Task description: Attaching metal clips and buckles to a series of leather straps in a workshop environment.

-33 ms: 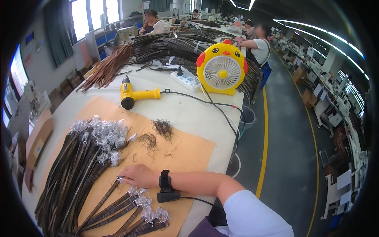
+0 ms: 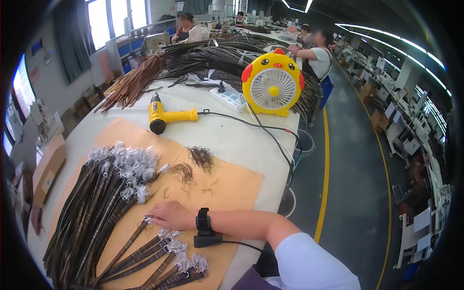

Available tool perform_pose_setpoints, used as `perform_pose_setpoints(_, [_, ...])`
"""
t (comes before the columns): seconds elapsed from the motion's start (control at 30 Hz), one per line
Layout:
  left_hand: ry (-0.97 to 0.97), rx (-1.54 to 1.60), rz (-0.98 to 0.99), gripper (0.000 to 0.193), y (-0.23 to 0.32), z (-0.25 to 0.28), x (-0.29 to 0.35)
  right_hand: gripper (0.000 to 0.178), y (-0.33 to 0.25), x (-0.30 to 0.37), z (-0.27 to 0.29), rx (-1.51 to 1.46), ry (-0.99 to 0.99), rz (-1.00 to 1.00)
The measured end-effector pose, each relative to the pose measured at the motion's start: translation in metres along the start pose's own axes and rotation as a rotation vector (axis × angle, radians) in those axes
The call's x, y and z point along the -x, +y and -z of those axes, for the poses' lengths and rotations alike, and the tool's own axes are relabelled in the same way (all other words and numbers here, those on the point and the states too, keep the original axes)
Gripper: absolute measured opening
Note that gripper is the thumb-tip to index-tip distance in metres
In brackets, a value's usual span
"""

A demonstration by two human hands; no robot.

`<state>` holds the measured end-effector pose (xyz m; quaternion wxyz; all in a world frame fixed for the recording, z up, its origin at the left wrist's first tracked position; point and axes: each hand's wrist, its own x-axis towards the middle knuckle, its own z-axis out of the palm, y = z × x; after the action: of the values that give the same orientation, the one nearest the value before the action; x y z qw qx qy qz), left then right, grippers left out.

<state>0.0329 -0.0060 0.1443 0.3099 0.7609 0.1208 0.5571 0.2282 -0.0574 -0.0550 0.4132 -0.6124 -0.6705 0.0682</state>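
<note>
My right hand (image 2: pixel 170 215) comes in from the right, its forearm across the table and a dark band on the wrist. The fingers are closed on the upper end of a dark brown plaid strap (image 2: pixel 126 245), which runs down to the lower left. Something small and shiny shows at the fingertips, too small to make out. Below the hand lie several similar straps (image 2: pixel 140 257) with clear-wrapped metal clasps (image 2: pixel 176 247). To its left spreads a thick bundle of straps (image 2: pixel 82 217), plastic-wrapped clasps at the top. My left hand is out of view.
Tan paper (image 2: pixel 227 193) covers part of the white table (image 2: pixel 232 140), with loose thread clippings (image 2: pixel 200 157) on it. Beyond lie a yellow heat gun (image 2: pixel 166 115), a power strip (image 2: pixel 227 99) and a yellow chick-shaped fan (image 2: pixel 273 87). Cables hang over the right edge. Co-workers sit farther back.
</note>
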Motion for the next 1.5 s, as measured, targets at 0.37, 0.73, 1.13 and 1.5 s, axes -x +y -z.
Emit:
perform_pose_setpoints(0.37, [0.000,0.000,0.003,0.013,0.004,0.005,-0.001,0.022,0.001,0.000,0.003,-0.027,-0.005,-0.009])
perform_pose_setpoints(0.73, [0.014,0.002,0.009,0.011,0.007,0.010,0.000,0.026,0.004,-0.002,-0.003,0.029,-0.033,0.005])
perform_pose_setpoints(1.13, [0.046,0.015,-0.044,0.010,0.021,0.027,0.005,0.025,-0.008,0.000,0.002,-0.076,-0.019,-0.012])
perform_pose_setpoints(1.5, [0.110,0.169,-0.214,0.008,0.055,0.049,0.013,0.029,-0.008,-0.001,0.008,-0.054,-0.047,-0.047])
